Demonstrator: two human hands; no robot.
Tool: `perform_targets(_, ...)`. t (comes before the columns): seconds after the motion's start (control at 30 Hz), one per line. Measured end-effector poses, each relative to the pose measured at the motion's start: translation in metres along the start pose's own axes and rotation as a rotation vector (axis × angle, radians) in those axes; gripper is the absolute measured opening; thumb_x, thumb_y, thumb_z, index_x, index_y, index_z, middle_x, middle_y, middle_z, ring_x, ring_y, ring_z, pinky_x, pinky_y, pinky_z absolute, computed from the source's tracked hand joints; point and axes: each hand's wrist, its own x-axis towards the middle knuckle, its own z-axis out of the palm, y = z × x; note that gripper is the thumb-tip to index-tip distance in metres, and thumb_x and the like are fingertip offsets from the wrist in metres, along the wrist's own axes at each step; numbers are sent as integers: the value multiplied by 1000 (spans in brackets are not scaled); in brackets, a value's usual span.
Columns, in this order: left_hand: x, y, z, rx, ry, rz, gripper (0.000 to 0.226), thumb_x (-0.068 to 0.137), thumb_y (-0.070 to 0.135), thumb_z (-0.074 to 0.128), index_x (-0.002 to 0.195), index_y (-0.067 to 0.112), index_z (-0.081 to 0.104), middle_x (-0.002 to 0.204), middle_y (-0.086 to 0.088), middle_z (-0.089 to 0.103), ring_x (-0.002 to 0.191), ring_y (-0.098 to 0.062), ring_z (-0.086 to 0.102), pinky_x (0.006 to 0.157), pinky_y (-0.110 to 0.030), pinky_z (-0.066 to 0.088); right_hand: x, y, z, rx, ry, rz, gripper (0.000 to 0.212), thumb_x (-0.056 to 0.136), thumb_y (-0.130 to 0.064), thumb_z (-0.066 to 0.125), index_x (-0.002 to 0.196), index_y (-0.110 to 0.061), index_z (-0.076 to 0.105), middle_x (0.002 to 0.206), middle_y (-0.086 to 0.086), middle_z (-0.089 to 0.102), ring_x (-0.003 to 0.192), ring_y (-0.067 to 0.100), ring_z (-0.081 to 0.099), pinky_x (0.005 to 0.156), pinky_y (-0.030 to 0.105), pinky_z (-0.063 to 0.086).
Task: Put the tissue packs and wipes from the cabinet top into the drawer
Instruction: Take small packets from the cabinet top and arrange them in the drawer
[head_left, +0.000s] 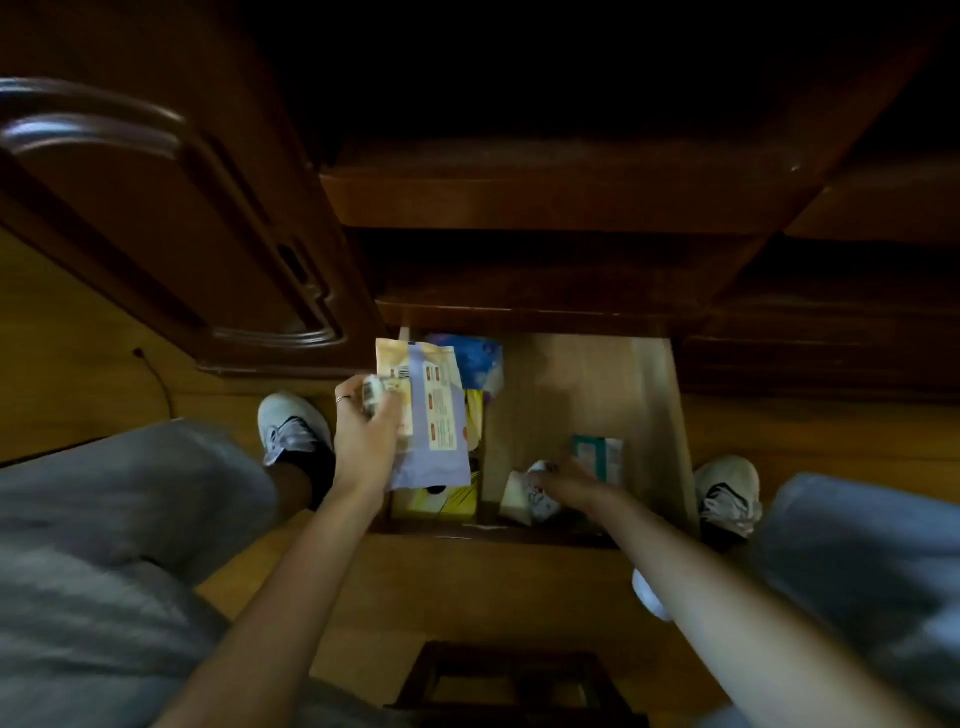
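Note:
The wooden drawer (613, 374) stands pulled out below the cabinet. My left hand (366, 436) holds a lilac wipes pack (439, 421) and a cream-yellow pack (392, 364) above the drawer's left side. Beneath them lie a blue pack (475, 358) and a yellow pack (452, 501). Down in the drawer's right half, my right hand (569, 480) rests on a small white tissue pack (524, 496); whether it grips the pack I cannot tell. A teal-and-white pack (597, 457) lies just beyond that hand.
A dark cabinet door (171, 218) hangs open at the left. Shelves (545, 197) project above the drawer. My shoes (293, 428) (727, 493) flank the drawer on the wooden floor. A dark stool frame (514, 680) is under my arms. A cable (156, 379) runs along the floor.

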Motion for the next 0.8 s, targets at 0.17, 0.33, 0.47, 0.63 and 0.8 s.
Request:
perform_targets(0.17, 0, -9, -15, 59, 27, -54, 36, 99, 32, 55, 134, 28, 43, 119, -5, 65, 106, -26, 67, 91, -53, 56, 19, -3, 18, -61, -123, 19, 39, 102, -29, 57, 128, -1, 62, 127, 15, 67, 111, 26, 64, 85, 31, 51)
perform_targets(0.33, 0, -8, -17, 22, 36, -83, 34, 101, 28, 53, 134, 28, 43, 125, -7, 62, 112, -26, 65, 96, -54, 54, 30, -7, 3, -70, -101, -16, 25, 100, -33, 60, 109, -10, 63, 102, 8, 70, 85, 18, 66, 70, 34, 54)
perform_targets(0.47, 0, -8, -14, 38, -4, -54, 29, 100, 29, 55, 128, 31, 45, 113, -3, 68, 100, -21, 71, 88, -50, 59, 49, -19, -4, -22, 141, -173, 30, 99, -30, 61, 124, -14, 62, 113, 11, 72, 95, 23, 70, 86, 45, 59)
perform_targets(0.63, -2, -8, -11, 117, -27, 34, 27, 100, 28, 56, 125, 31, 46, 103, 6, 70, 87, -7, 73, 80, -42, 62, 56, -18, 27, -259, 268, -418, 46, 107, -25, 41, 150, -27, 26, 117, 7, 69, 80, 14, 67, 66, 34, 59)
perform_targets(0.8, -3, -9, -18, 100, 31, 42, 37, 100, 29, 56, 134, 29, 43, 117, 2, 66, 100, -13, 70, 82, -38, 60, 57, -11, 44, -485, 367, -345, 44, 107, -22, 40, 150, -24, 34, 134, 13, 60, 104, 27, 67, 79, 46, 60)
